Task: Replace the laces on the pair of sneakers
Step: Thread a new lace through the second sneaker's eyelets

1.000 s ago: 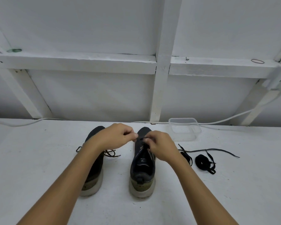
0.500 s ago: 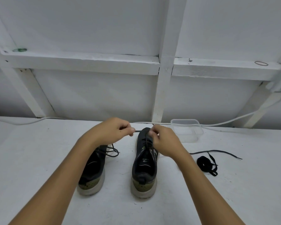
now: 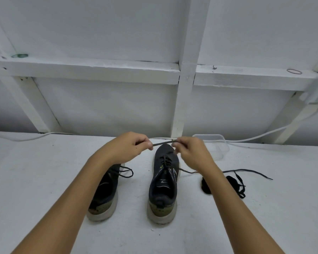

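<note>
Two dark sneakers with pale soles stand toe-away on the white table. The right sneaker (image 3: pixel 163 182) is in the middle, its lace (image 3: pixel 162 143) stretched taut above the toe between both hands. My left hand (image 3: pixel 126 147) pinches one part of that lace, my right hand (image 3: pixel 190 153) pinches the other. The lace's free end trails off to the right from the shoe. The left sneaker (image 3: pixel 106 191) lies partly under my left forearm, its loose lace looping out beside it. A bundle of black spare laces (image 3: pixel 233 184) lies right of my right forearm.
A clear plastic container (image 3: pixel 216 145) sits at the back of the table behind my right hand. A white cable (image 3: pixel 261 136) runs along the table's back edge. White wooden beams and a ledge rise behind the table.
Both hands rose from the right sneaker's eyelets and moved apart, drawing a length of lace out taut between them. The view shifted slightly.
</note>
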Motion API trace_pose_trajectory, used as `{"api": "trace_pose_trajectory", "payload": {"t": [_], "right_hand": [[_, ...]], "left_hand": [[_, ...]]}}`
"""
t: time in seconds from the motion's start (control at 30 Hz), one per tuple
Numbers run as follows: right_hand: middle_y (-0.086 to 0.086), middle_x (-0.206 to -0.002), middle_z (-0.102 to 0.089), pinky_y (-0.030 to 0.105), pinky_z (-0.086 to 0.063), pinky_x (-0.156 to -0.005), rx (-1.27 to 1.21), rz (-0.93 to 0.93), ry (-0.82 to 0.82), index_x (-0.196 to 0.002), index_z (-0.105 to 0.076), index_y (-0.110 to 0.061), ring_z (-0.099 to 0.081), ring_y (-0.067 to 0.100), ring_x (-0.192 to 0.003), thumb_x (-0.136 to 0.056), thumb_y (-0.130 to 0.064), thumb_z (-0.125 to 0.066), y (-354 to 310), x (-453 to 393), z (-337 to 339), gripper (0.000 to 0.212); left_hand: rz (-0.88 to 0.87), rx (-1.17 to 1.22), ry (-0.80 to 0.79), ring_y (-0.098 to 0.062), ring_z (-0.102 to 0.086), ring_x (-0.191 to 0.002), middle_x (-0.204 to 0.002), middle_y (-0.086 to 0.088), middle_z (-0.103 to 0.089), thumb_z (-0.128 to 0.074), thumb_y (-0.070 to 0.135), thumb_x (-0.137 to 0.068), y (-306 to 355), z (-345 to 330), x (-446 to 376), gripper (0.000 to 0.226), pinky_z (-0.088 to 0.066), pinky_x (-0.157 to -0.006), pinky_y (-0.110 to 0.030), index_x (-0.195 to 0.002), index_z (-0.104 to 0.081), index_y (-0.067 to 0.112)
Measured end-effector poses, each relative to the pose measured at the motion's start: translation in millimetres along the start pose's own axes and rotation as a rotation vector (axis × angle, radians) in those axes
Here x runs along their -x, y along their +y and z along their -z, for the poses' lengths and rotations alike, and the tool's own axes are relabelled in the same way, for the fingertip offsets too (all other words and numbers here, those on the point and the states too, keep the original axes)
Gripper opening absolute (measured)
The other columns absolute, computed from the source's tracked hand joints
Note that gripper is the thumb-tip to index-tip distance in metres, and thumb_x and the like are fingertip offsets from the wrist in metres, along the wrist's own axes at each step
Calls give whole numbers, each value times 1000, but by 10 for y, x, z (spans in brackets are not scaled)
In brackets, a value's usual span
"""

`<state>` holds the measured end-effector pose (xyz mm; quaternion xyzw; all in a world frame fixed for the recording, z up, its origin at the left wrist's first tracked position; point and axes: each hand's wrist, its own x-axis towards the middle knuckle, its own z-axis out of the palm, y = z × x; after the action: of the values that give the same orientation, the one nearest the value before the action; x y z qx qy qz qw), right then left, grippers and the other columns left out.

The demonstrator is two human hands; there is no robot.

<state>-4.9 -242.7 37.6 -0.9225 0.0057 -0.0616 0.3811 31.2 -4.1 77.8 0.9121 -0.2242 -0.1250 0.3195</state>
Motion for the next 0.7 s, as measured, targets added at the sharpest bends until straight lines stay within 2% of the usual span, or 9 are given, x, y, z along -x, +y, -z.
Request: {"api": "trace_pose_trajectory", "payload": {"t": [0.2, 0.27, 0.33, 0.37, 0.4, 0.47, 0.53, 0.57, 0.7], "right_hand": [[-15, -76, -74, 37, -56, -81, 22, -217, 109, -78, -68, -33, -68, 12, -86, -97, -27, -63, 348, 0, 68, 21], [-12, -101, -74, 35, -52, -89, 4, -217, 128, -108, -72, -33, -66, 15, -105, -95, -31, -67, 328, 44, -8, 14], [-3, -129, -62, 36, -46, -95, 27, -215, 164, -139, -56, -27, -57, 19, -121, -92, -36, -70, 323, 117, -111, 49], [-2, -135, -56, 36, -44, -94, 38, -210, 195, -143, -50, -26, -55, 19, -122, -91, -38, -71, 310, 170, -164, 57], [-3, -134, -54, 34, -44, -91, 30, -188, 223, -140, -51, -27, -55, 18, -120, -90, -39, -71, 290, 232, -222, 56], [-9, -118, -57, 27, -42, -83, -2, -126, 230, -120, -61, -30, -59, 10, -105, -87, -38, -72, 270, 348, -331, 35], [-17, -98, -61, 25, -45, -76, 0, -91, 149, -91, -64, -36, -59, 0, -85, -86, -38, -71, 249, 429, -393, 9], [-17, -91, -62, 26, -48, -73, 22, -79, 89, -82, -64, -37, -59, 0, -81, -85, -38, -71, 251, 454, -415, 7], [-18, -82, -58, 18, -45, -67, 92, -57, -96, -84, -73, -36, -58, 3, -77, -83, -40, -66, 204, 430, -472, 8]], "left_hand": [[80, -17, -86, 2, -63, -62, -76, 19, -71, -55, 30, -100, -173, -42, 80, 20, -46, -62, -19, -91, -72, 34], [100, 45, -71, 0, -69, -68, -77, 15, -73, -55, 22, -100, -162, -155, 76, 19, -45, -56, -13, -90, -70, 28], [135, 113, -41, -2, -72, -72, -78, 14, -75, -53, 21, -102, -159, -280, 71, 16, -46, -55, -15, -93, -66, 25], [160, 144, -28, -2, -72, -74, -80, 14, -76, -52, 22, -102, -161, -347, 67, 14, -49, -61, -21, -94, -63, 25], [185, 182, -15, 0, -72, -77, -83, 14, -76, -51, 23, -102, -166, -419, 66, 12, -52, -68, -26, -96, -62, 24], [224, 271, 36, 5, -70, -78, -88, 11, -76, -55, 25, -101, -172, -568, 66, 10, -54, -75, -29, -97, -64, 22], [241, 254, 124, 9, -64, -73, -88, 12, -73, -61, 29, -98, -182, -700, 66, 10, -51, -69, -20, -96, -69, 23], [250, 250, 162, 5, -63, -74, -86, 13, -71, -63, 31, -97, -186, -761, 69, 10, -49, -67, -17, -96, -70, 24], [331, 518, 240, -13, -69, -86, -86, 1, -74, -66, 22, -95, -203, -979, 64, 6, -53, -76, -29, -99, -69, 19]]}}
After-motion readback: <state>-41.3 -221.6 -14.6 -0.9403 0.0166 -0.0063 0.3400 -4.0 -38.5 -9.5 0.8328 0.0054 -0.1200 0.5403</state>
